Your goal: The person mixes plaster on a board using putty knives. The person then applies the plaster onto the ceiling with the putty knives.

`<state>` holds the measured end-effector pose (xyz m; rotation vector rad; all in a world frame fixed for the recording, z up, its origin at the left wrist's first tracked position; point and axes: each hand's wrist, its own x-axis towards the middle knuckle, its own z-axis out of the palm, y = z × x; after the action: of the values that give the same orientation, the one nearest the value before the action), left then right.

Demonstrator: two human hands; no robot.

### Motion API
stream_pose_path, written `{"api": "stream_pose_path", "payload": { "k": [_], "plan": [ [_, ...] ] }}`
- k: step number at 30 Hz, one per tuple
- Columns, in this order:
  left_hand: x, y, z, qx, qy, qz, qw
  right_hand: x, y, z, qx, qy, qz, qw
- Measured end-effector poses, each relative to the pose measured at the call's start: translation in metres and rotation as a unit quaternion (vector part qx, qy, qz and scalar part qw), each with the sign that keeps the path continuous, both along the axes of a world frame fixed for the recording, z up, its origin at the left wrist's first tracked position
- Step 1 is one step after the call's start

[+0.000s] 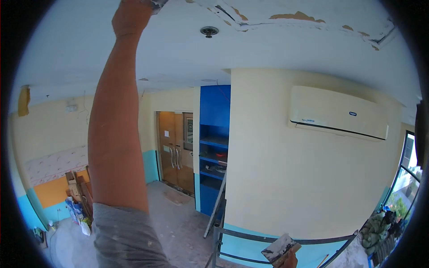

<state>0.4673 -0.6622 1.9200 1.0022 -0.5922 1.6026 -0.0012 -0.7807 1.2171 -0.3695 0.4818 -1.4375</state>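
My left arm reaches up to the white ceiling (250,49). At the top edge, my left hand (133,14) grips a metal-bladed scraper (157,5), partly cut off by the frame. Low at the right, my right hand (290,260) holds a wide putty knife (278,248) smeared with white filler, in front of a metal railing (321,241). White filler lines and torn brown patches (297,17) run across the ceiling near a round fitting (209,31).
A ladder (215,205) leans by blue shelves (214,102). Wooden double doors (172,129) stand behind. An air conditioner (338,112) hangs on the wall. Boards and bags (76,201) lean at left; a heap of cloth (375,232) lies by the window (402,178).
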Motion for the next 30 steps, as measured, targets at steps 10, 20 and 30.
{"api": "stream_pose_path", "payload": {
  "k": [10, 20, 30],
  "plan": [
    [0.048, 0.036, -0.019, -0.108, -0.008, -0.177, 0.978, -0.006, 0.008, -0.032, -0.099, 0.104, 0.021, 0.989],
    [0.010, -0.061, 0.010, 0.002, -0.016, -0.467, 0.884, -0.004, 0.009, -0.040, -0.034, 0.078, -0.017, 0.996],
    [0.067, -0.071, 0.017, 0.103, 0.132, -0.215, 0.962, -0.005, 0.064, 0.005, 0.029, 0.011, -0.077, 0.997]
  ]
}}
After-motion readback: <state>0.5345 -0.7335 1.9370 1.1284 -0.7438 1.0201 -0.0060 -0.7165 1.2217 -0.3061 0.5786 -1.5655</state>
